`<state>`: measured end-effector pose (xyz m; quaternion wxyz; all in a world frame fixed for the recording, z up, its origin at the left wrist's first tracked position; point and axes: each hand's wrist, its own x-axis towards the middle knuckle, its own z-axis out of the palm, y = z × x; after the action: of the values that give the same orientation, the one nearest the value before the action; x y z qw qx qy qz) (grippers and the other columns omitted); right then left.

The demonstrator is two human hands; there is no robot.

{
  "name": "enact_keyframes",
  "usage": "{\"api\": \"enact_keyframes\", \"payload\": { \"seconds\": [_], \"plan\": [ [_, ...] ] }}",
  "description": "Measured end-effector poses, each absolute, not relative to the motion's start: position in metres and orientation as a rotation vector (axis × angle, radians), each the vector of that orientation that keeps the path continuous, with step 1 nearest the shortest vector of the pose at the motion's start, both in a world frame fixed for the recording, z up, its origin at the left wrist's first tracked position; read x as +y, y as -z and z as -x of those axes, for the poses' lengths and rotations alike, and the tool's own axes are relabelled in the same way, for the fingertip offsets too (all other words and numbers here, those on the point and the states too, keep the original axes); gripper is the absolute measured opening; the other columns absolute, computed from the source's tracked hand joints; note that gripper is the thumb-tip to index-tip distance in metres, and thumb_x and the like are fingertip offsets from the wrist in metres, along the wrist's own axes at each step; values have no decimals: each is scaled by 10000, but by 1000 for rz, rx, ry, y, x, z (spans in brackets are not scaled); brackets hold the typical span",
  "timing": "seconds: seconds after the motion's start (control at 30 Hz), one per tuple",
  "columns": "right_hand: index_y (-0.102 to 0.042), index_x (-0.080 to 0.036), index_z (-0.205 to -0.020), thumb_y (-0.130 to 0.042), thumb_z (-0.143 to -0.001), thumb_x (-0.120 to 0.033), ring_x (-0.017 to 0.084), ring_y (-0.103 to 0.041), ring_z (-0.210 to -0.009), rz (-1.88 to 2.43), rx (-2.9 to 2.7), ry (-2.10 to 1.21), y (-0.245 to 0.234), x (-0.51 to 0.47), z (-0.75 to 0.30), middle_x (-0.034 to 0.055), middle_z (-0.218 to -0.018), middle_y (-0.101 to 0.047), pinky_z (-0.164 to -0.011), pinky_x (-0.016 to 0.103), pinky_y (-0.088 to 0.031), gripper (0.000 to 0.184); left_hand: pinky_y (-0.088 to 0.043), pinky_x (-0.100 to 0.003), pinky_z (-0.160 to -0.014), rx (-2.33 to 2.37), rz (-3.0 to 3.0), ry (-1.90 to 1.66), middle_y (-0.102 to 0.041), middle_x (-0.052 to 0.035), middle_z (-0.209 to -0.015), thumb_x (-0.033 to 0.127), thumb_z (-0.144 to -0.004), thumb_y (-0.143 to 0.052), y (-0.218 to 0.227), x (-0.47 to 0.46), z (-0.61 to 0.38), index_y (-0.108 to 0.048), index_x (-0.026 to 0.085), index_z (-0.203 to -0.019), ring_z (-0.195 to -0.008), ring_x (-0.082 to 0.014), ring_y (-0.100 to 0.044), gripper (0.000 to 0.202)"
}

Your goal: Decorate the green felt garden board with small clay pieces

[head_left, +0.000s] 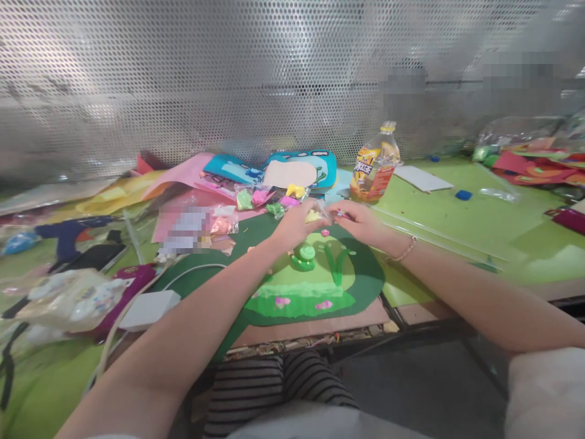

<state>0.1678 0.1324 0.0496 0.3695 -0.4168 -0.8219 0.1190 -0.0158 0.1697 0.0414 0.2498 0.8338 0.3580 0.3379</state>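
My left hand (295, 224) is closed around a small clear bag of pale yellow clay (313, 216). Close beside it, the fingers of my right hand (359, 222) are pinched at the right side of the bag; whether they grip its plastic or something small is too blurred to tell. Below both hands lies a dark green paper sheet (370, 274) with a picture in clay. A green snail-like spiral (307, 252), green grass blades (338, 266), a light green strip and small pink flowers (324, 305) are on it.
Behind my hands lie bags of coloured clay (247, 198) and blue cut-out panels (326, 167). A drink bottle (372, 167) stands at the back right near clear rods (434, 235). At left are a white box (150, 309) with a cable and a dark phone (94, 253).
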Motion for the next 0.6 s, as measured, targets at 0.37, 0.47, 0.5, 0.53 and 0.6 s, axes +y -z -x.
{"api": "enact_keyframes", "payload": {
  "seconds": [0.37,0.47,0.5,0.53,0.6],
  "plan": [
    [-586,-169,-891,-378,-810,-217,149,-518,-737,1048,-2061,-560,-53,131,-168,18,-776,-558,-664,273,-425,229,-371,-260,-719,912,-2129,-960,-566,2,-792,463,-745,-572,-51,161,11,-521,169,-807,-775,-150,-513,305],
    [-559,-180,-1051,-420,-862,-312,138,-519,-718,1054,-1893,-508,-57,125,-164,28,-831,-558,-628,261,-430,269,-383,-243,-694,876,-2025,-1035,-546,-3,-785,451,-881,-331,-58,161,8,-492,172,-807,-751,-124,-509,331],
    [-541,-188,-1084,-451,-857,-339,135,-523,-719,1039,-1868,-503,-57,124,-163,31,-858,-560,-621,257,-436,287,-382,-236,-678,866,-1999,-1051,-531,-1,-770,427,-895,-299,-60,162,7,-479,172,-794,-730,-114,-502,328],
    [-521,-195,-1112,-481,-846,-365,133,-528,-719,1021,-1848,-503,-56,124,-163,32,-881,-563,-611,251,-441,318,-377,-229,-658,863,-1979,-1062,-514,4,-749,410,-893,-318,-62,163,6,-466,172,-779,-705,-105,-489,303],
    [-481,-202,-1155,-512,-827,-415,128,-537,-710,1010,-1830,-493,-52,127,-162,35,-914,-572,-589,241,-447,393,-355,-217,-614,870,-1955,-1071,-471,21,-698,378,-851,-438,-64,164,5,-443,172,-744,-651,-89,-453,233]
  ]
}}
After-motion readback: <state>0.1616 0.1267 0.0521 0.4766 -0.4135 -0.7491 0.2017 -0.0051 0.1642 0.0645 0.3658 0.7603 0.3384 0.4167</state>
